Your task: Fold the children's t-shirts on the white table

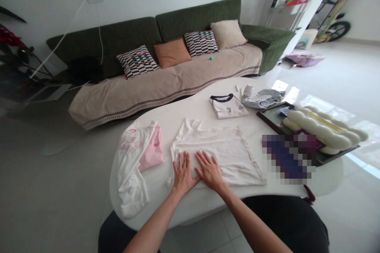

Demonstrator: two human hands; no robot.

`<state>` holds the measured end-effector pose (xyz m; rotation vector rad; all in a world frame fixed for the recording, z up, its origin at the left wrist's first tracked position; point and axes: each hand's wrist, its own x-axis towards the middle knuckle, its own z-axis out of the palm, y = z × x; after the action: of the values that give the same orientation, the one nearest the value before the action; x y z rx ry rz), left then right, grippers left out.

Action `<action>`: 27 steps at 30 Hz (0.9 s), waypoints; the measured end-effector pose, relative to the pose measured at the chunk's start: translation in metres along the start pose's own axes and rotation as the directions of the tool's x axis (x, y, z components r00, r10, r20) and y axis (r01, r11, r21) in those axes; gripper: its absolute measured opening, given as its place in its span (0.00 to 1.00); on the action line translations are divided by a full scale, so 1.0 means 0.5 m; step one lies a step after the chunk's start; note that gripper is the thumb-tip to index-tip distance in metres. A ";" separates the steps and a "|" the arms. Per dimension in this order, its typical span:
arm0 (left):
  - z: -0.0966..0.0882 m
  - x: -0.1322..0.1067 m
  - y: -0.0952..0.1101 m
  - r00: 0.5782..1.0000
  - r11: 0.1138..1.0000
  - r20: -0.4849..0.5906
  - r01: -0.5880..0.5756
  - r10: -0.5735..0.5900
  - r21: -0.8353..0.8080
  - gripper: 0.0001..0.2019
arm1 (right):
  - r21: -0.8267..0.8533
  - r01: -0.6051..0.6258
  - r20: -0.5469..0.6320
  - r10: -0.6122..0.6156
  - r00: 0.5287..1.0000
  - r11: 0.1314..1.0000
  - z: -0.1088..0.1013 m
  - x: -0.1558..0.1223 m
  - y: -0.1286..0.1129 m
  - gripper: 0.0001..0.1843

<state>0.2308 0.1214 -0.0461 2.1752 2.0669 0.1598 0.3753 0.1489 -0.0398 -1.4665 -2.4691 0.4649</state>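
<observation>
A white T-shirt [225, 146] lies spread on the white table [190, 205], its neck end to the left and its hem to the right. My left hand [182, 174] rests flat on the shirt's near left part, fingers apart. Just to its right, my right hand [209, 170] presses flat on the same cloth with spread fingers. The two thumbs nearly meet. Left of the shirt is a crumpled white long-sleeved top [130, 170] with a pink print, partly over a pink garment [154, 150]. Farther back sits a folded white shirt with dark collar [228, 106].
On the table's right stands a dark tray [270, 120] with a cream, cloud-shaped box [323, 126]. A blurred-out dark item [287, 160] lies before it. A plastic packet [263, 99] is at the back. Beyond the table runs a green sofa [196, 19] with several cushions.
</observation>
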 end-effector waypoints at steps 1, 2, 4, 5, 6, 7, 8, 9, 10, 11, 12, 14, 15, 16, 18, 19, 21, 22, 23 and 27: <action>-0.004 0.001 0.000 1.000 1.000 -0.003 0.004 -0.004 -0.006 0.42 | -0.010 -0.016 0.001 0.016 1.000 1.000 -0.003 -0.002 0.007 0.29; -0.009 0.003 0.000 1.000 1.000 -0.008 0.006 -0.006 -0.010 0.42 | -0.017 -0.029 0.003 0.029 1.000 0.999 -0.006 -0.003 0.011 0.29; -0.021 0.009 -0.002 1.000 1.000 -0.013 0.009 -0.009 -0.014 0.43 | -0.027 -0.048 0.009 0.048 0.999 0.999 -0.012 0.000 0.013 0.29; -0.025 0.012 -0.004 1.000 1.000 -0.010 0.008 -0.008 -0.015 0.43 | -0.030 -0.059 0.011 0.060 0.998 0.998 -0.014 0.003 0.012 0.29; -0.029 0.016 -0.007 1.000 1.000 -0.003 0.003 -0.003 -0.016 0.43 | -0.032 -0.074 0.011 0.075 0.997 0.997 -0.015 0.007 0.010 0.30; -0.031 0.018 -0.010 1.000 1.000 0.006 -0.007 0.007 -0.015 0.42 | -0.032 -0.094 0.008 0.094 0.996 0.995 -0.015 0.012 0.008 0.30; -0.030 0.020 -0.014 1.000 1.000 0.011 -0.017 0.018 -0.013 0.39 | -0.033 -0.111 0.003 0.111 0.994 0.993 -0.014 0.016 0.006 0.31; -0.028 0.020 -0.017 1.000 1.000 0.012 -0.027 0.027 -0.006 0.36 | -0.031 -0.121 -0.001 0.121 0.993 0.992 -0.012 0.020 0.004 0.31; -0.026 0.019 -0.019 0.999 0.999 0.009 -0.032 0.032 0.004 0.33 | -0.027 -0.121 -0.004 0.121 0.993 0.992 -0.009 0.023 0.005 0.32; -0.023 0.017 -0.021 0.999 0.999 0.006 -0.033 0.033 0.020 0.31 | -0.019 -0.111 -0.006 0.111 0.994 0.994 -0.006 0.026 0.007 0.32; -0.022 0.014 -0.022 1.000 0.999 0.006 -0.029 0.029 0.037 0.30 | -0.005 -0.096 -0.007 0.096 0.995 0.995 -0.003 0.028 0.011 0.32; -0.028 0.014 -0.025 0.999 0.997 0.027 -0.024 0.022 0.074 0.31 | 0.054 -0.057 -0.008 0.058 0.998 0.997 -0.004 0.035 0.031 0.33; -0.036 0.020 -0.028 0.999 0.996 0.044 -0.031 0.027 0.089 0.31 | 0.102 -0.036 -0.019 0.038 0.999 0.994 -0.009 0.040 0.048 0.32; -0.047 0.032 -0.033 0.997 0.994 0.060 -0.046 0.040 0.098 0.29 | 0.154 -0.011 -0.041 0.017 0.999 0.988 -0.019 0.046 0.071 0.31; -0.075 0.077 -0.050 0.994 0.993 0.076 -0.082 0.075 0.086 0.25 | 0.230 0.017 -0.113 0.010 0.994 0.973 -0.051 0.065 0.135 0.26; -0.089 0.112 -0.063 0.994 0.994 0.073 -0.087 0.082 0.061 0.22 | 0.234 0.002 -0.156 0.035 0.987 0.972 -0.072 0.077 0.174 0.24; -0.110 0.197 -0.091 0.997 0.998 0.062 -0.047 0.049 -0.038 0.19 | 0.160 -0.119 -0.230 0.154 0.961 0.980 -0.117 0.105 0.258 0.21; -0.114 0.243 -0.104 0.998 0.994 0.058 0.015 -0.009 -0.108 0.18 | 0.106 -0.180 -0.251 0.201 0.947 0.978 -0.137 0.119 0.298 0.21; -0.115 0.288 -0.116 0.995 0.980 0.070 0.077 -0.066 -0.184 0.18 | 0.069 -0.222 -0.263 0.232 0.936 0.973 -0.154 0.134 0.334 0.21; -0.090 0.429 -0.123 0.974 0.915 0.118 0.222 -0.193 -0.336 0.17 | -0.020 -0.248 -0.222 0.237 0.946 0.969 -0.179 0.176 0.426 0.22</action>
<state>0.1738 0.3399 -0.0159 1.7173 2.0251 0.3734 0.5374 0.3355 -0.0357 -1.7493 -2.1550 0.2712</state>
